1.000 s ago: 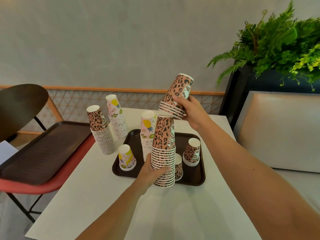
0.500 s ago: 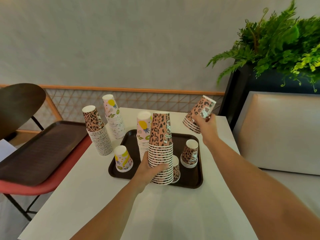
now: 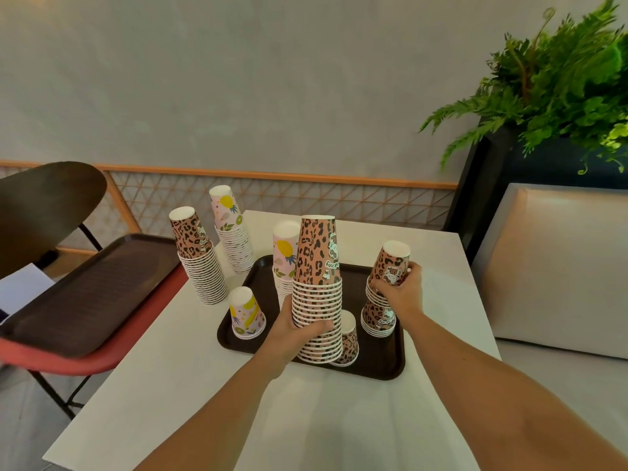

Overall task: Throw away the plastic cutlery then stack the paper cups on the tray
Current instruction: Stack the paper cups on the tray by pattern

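Observation:
A dark brown tray [image 3: 380, 360] lies on the white table [image 3: 306, 419]. My left hand [image 3: 292, 338] grips a tall stack of upside-down leopard-print cups [image 3: 317, 287] standing at the tray's front. My right hand [image 3: 402, 294] holds a short leopard stack [image 3: 387, 271] directly over another short leopard stack [image 3: 377, 319] on the tray's right side. A small leopard cup [image 3: 348, 341] stands behind the tall stack. A pineapple-print stack [image 3: 283, 263] and a single fruit-print cup [image 3: 246, 314] also stand on the tray. No cutlery is in view.
Two more cup stacks stand on the table left of the tray: a leopard stack [image 3: 200, 260] and a pineapple stack [image 3: 232, 229]. A second brown tray [image 3: 85, 294] rests on a red chair [image 3: 78, 362] at the left. A cushioned bench [image 3: 557, 266] and a planter [image 3: 557, 96] are at the right.
My right hand has carried the short leopard stack down from high above the table onto the short stack at the tray's right. My left hand kept its hold on the tall stack.

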{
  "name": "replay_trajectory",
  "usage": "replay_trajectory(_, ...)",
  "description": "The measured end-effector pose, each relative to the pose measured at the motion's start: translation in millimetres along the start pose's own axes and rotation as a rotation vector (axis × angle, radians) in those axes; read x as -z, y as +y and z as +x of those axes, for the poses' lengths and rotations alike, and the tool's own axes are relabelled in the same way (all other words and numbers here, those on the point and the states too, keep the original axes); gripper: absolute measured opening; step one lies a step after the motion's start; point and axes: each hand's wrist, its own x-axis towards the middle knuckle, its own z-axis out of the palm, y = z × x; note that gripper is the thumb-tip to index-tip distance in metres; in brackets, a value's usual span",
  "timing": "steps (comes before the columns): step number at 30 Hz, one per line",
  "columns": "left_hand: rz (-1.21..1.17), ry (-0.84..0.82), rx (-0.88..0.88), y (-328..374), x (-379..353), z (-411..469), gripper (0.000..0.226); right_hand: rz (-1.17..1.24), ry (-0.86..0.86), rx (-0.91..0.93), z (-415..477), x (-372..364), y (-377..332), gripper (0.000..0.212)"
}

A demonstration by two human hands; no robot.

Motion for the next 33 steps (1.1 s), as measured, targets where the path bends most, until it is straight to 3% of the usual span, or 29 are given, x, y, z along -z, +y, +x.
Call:
replay_trajectory(6, 0.0, -0.004, -0.004, 1.1, -2.4, 0.4, 0.068, -0.029, -0.03, 0.008, -1.8, 1.4, -5.8, 0.078)
replay_trajectory(13, 0.001, -0.032, 0.004, 3.3, -6.9, 1.8, 0.069, -0.005, -0.073, 0.129, -8.1, 5.5, -56.9, 0.05)
replay_trajectory(16, 0.003, -0.035, -0.001, 3.3, -7.7, 2.4, 0.069, 0.045, -0.216, 0.173, -16.7, 4.2, -81.4, 0.04)
replay_trajectory(22, 0.008, -0.06, -0.026, 1.1, -8.2, 0.2, 0.071, 0.081, -0.679, 0.159, -41.7, -1.4, -115.0, 0.056)
replay_trajectory(24, 0.01, -0.067, -0.031, -0.6, -7.3, -1.4, 0.074, 0.081, -0.748, 0.128, -46.3, -6.0, -117.3, 0.062)
replay_trajectory(28, 0.025, -0.088, -0.011, -5.9, -5.2, -2.5, 0.079, 0.136, -0.688, 0.123, -50.0, -8.4, -119.2, 0.061)
replay_trajectory(33, 0.032, -0.091, 0.005, -12.0, -3.4, -6.2, 0.077, 0.21, -0.633, 0.117, -50.0, -5.9, -131.1, 0.044)
